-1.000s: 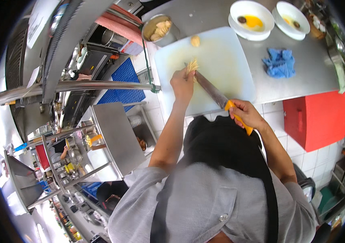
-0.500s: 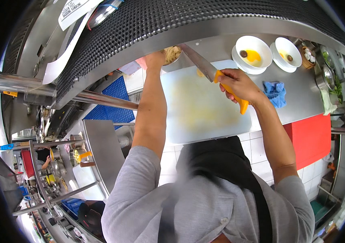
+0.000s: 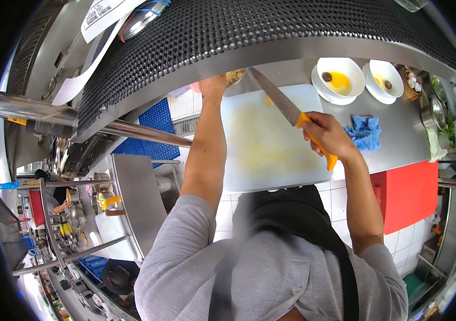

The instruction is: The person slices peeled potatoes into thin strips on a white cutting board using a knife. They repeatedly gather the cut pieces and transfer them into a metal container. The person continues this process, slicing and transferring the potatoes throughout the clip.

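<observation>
"What's just changed?"

"A second ago both hands were at the board [image 3: 263,152], the left pinching thin yellow strips by the blade. Now the left hand [image 3: 213,84] is out past the board's far left corner, at the pot [image 3: 238,84], and the strips don't show — they may have gone in, but the shelf [image 3: 212,59] covers too much to be sure."

"So the cutting has stopped?"

"Paused, I'd judge. The knife [image 3: 286,107] is lifted, its tip pointing over the table [image 3: 399,128] beyond the board's far edge. Half a second ago it was much the same."

"And the hands?"

"The right hand [image 3: 327,134] is clamped on the orange handle, over the board's right edge. The left I can't tell: its fingers are behind the shelf, so they could be gripping something or bare."

"Where's the knife from the left hand?"

"Its tip is to the right of that hand, with the visible bit of the pot between them in this view. The blade slants back from there into the right fist."

"Anything on the board?"

"A round yellow piece [image 3: 268,99] by the far edge — beside the blade, between the two hands."
</observation>
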Demonstrator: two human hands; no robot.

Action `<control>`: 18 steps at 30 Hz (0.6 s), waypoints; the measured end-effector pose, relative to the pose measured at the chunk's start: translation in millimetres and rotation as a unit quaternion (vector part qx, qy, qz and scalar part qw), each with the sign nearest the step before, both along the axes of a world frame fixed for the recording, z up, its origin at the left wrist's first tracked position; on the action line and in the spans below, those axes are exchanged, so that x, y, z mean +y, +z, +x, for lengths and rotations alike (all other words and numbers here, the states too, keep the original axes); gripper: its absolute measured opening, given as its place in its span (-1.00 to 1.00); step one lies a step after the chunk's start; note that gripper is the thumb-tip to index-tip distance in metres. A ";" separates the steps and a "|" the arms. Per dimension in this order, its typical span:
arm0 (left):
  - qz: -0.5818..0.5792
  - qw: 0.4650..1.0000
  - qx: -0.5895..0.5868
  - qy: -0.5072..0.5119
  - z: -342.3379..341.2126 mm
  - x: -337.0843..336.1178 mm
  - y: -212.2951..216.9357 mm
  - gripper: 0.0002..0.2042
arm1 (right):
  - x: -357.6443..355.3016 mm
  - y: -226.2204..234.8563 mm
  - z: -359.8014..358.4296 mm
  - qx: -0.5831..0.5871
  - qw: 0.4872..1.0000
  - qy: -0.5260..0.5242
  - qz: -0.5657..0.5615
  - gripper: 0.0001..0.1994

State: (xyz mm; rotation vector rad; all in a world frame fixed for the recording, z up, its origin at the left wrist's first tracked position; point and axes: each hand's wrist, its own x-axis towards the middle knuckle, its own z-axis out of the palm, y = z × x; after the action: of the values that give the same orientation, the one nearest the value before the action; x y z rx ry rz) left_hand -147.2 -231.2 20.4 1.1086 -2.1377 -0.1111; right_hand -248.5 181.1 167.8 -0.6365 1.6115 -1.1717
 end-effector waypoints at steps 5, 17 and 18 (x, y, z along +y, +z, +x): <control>-0.028 0.999 0.021 -0.026 12.0 0.7 -6.1 -0.77 | 51.2 -50.6 -2.5 0.073 0.995 -0.057 0.024 -0.62; 0.131 0.969 -0.025 -0.209 1.7 184.0 -25.0 -0.51 | 72.1 -105.2 7.3 0.173 0.974 -0.031 0.144 -0.62; 0.161 0.965 -0.030 -0.204 10.9 190.3 -23.6 -0.52 | 76.3 -108.3 6.6 0.204 0.969 -0.045 0.130 -0.62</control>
State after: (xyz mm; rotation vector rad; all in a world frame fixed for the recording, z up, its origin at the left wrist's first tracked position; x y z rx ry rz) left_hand -136.3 -40.9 -3.2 0.8315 -2.4351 -0.6429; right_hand -241.9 257.4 59.5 -0.6663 2.1197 -0.9059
